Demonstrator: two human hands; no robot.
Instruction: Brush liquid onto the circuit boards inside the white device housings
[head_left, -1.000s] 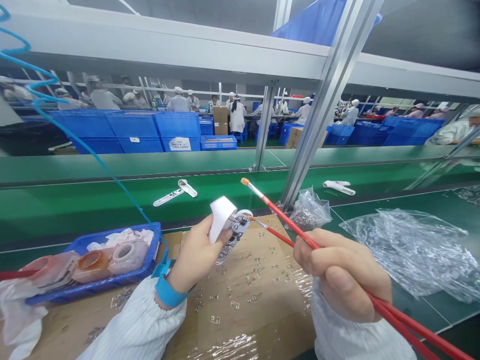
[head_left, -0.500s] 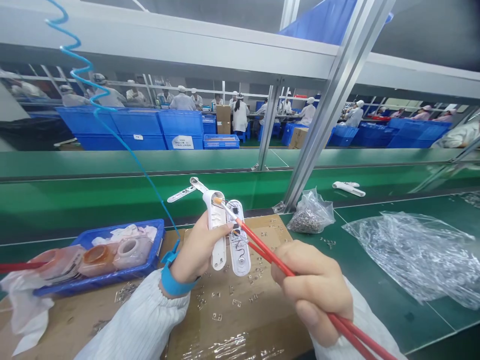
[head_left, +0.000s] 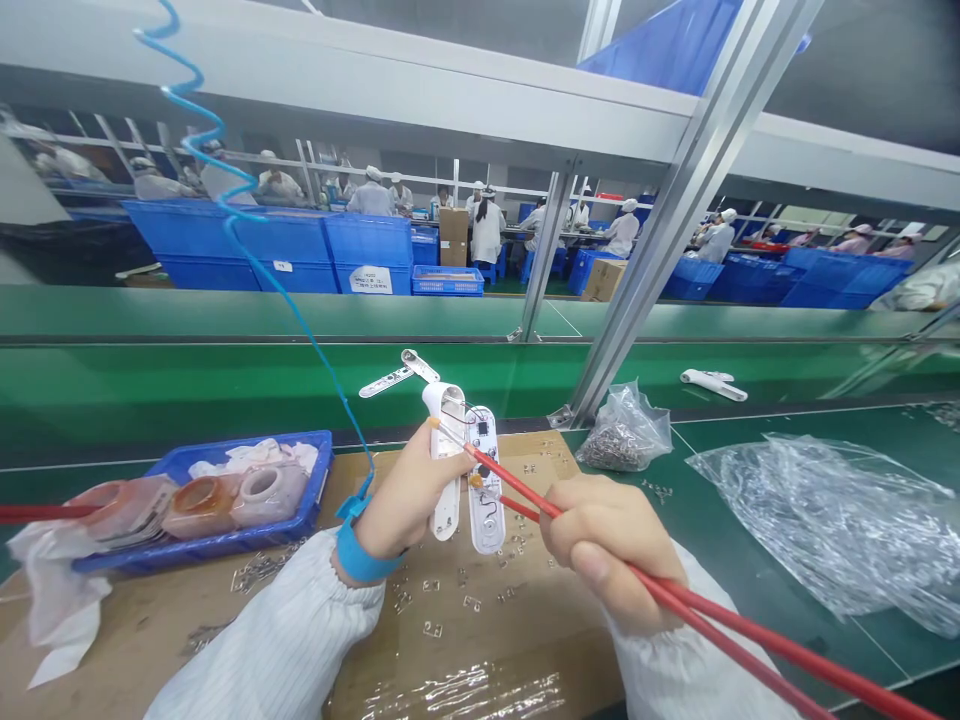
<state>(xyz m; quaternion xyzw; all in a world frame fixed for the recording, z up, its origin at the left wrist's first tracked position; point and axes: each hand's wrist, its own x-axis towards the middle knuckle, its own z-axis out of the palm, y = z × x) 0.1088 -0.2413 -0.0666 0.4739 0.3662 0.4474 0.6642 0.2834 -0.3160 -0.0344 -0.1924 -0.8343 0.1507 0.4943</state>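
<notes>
My left hand [head_left: 411, 492], with a blue strap at the wrist, is closed around a white plastic housing [head_left: 448, 505]. The housing's hollow side faces me. Thin wires link it to a white cover [head_left: 487, 520] carrying a circuit board, hanging open on its right. In my right hand [head_left: 611, 550] are two red-handled brushes [head_left: 517, 482], their handles running back past my fist. One orange tip is at the housing's left edge, by my left fingers; the other lies over the cover's board. Whether either tip touches is hard to tell.
Small metal pieces [head_left: 432, 629] lie scattered on the cardboard [head_left: 540, 640]. A blue tray [head_left: 319, 500] with jars stands left. To the right are a bag of metal parts [head_left: 626, 440] and clear plastic bags [head_left: 832, 520]. More white housings [head_left: 712, 384] lie on the green belt [head_left: 225, 385].
One brush tip has moved from inside the housing's upper end to its left edge. The other has shifted on the cover's board. My right hand has moved slightly left; the view has turned a little.
</notes>
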